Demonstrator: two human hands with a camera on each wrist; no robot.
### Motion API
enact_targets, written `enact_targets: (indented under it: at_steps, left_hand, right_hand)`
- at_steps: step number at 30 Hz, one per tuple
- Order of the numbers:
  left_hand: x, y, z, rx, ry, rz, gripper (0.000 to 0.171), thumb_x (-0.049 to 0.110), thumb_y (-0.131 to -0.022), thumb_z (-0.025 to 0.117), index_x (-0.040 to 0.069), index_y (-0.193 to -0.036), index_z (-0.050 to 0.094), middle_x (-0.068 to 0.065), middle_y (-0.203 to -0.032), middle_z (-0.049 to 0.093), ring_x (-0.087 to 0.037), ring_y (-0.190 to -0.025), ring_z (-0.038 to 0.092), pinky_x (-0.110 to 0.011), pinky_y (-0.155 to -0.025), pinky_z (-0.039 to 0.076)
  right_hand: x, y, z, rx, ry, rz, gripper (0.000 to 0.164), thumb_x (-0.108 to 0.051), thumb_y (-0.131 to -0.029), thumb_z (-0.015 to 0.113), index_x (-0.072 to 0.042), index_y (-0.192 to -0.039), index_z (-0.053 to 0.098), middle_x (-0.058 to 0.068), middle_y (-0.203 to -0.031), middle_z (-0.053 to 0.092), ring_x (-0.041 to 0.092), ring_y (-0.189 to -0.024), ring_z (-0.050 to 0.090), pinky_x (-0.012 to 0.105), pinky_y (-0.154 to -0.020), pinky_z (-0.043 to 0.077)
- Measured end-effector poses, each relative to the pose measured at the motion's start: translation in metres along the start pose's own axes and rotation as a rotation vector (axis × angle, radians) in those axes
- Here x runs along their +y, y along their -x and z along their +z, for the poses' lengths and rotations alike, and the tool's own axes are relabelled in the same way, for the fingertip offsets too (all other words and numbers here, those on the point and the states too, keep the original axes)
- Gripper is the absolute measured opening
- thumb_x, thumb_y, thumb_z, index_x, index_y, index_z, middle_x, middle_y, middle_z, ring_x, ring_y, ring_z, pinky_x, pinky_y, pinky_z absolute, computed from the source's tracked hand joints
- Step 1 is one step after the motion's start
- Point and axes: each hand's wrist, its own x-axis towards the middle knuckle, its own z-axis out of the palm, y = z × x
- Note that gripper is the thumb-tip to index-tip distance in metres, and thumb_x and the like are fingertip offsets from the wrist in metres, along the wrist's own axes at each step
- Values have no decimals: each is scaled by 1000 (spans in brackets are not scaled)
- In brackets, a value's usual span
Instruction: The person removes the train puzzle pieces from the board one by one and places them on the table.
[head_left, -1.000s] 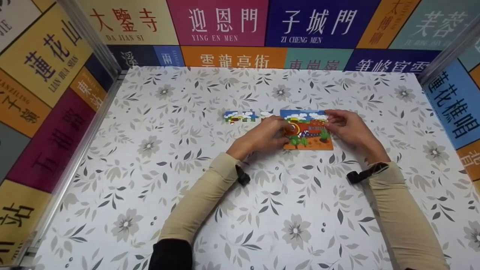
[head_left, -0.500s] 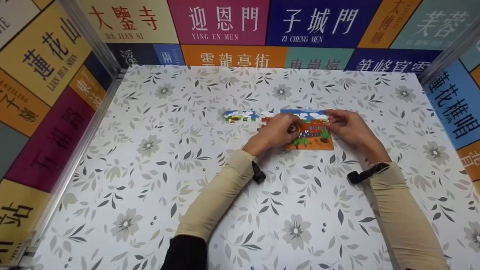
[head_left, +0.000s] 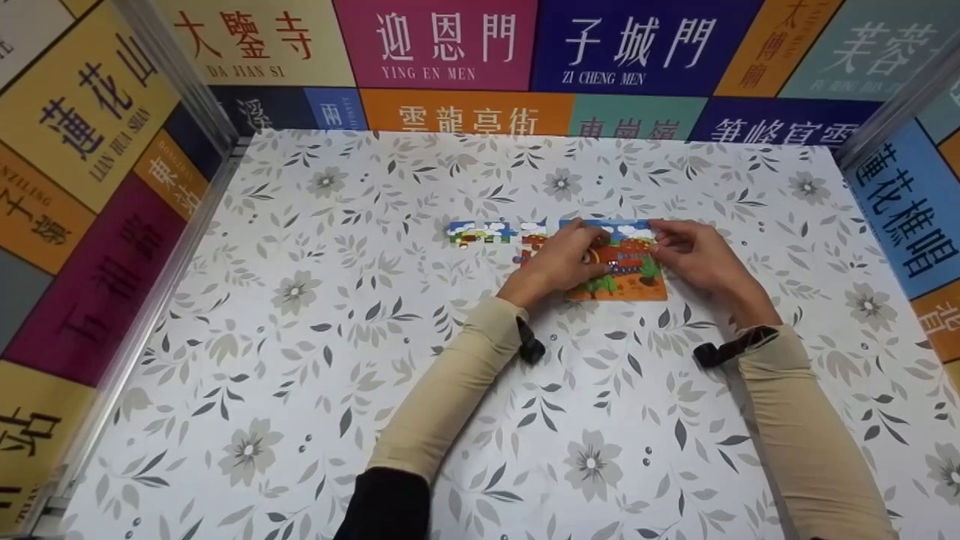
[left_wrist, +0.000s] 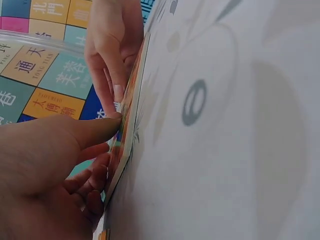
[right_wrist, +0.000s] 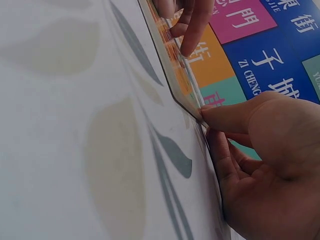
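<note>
The left hand [head_left: 559,261] has moved to the right since the earliest frame, from the left edge of the puzzle board [head_left: 631,279] to over its left part, baring more of the near piece cluster [head_left: 534,226]. The right hand [head_left: 697,255] stays at the upper right corner, and the board itself has hardly shifted. It lies flat on the desk [head_left: 592,360], toward the far side, picture up; the near cluster sits just off its left edge, and the far piece cluster [head_left: 496,226] farther left.

The right hand pinches the board's corner between thumb and fingers. The left hand's thumb reaches onto the picture with the other fingers bent; whether it grips a piece cannot be told.

The board looks thin, light and stiff, probably card, and would likely slide on the smooth desk unless one corner is held. Its rim seems the sounder place to take hold; pieces are better lifted by their edges, since the knobs might bend or tear.

The left hand covers the board's left part and some of the near cluster. Both wrist views show the board almost edge-on, so any seams or gaps stay unreadable.
</note>
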Motion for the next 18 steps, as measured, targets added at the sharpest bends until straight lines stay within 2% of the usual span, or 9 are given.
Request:
enact_targets:
  at_steps: [3, 9, 15, 18]
  left_hand:
    - [1, -1, 0, -2, 12, -19, 59, 34, -106, 72, 17, -159, 53, -7, -147, 55, -18, -129, 59, -33, -113, 49]
    - [2, -2, 0, 7, 20, -32, 65, 34, -105, 73, 14, -162, 50, -9, -147, 57, -19, -130, 61, -33, -114, 50]
    - [3, -3, 1, 20, 24, -53, 64, 34, -103, 76, 14, -160, 54, -8, -147, 56, -17, -126, 59, -32, -112, 49]
    - [2, -2, 1, 31, 45, -32, 60, 32, -103, 77, 13, -156, 57, -8, -145, 56, -17, -124, 60, -32, -109, 51]
  right_hand:
    - [0, 0, 0, -6, -10, 11, 55, -21, -108, 68, -17, -161, 54, 21, -136, 67, 19, -115, 66, 9, -90, 48]
    - [-1, 0, 1, -3, -16, 17, 54, -22, -108, 68, -16, -161, 54, 21, -135, 68, 14, -112, 66, 10, -90, 49]
    - [0, 0, 1, -6, -15, 19, 55, -23, -109, 67, -16, -161, 53, 19, -138, 65, 25, -120, 65, 15, -94, 48]
    - [1, 0, 1, -5, -12, 16, 55, -23, -109, 67, -16, -162, 52, 19, -138, 64, 22, -118, 65, 13, -93, 48]
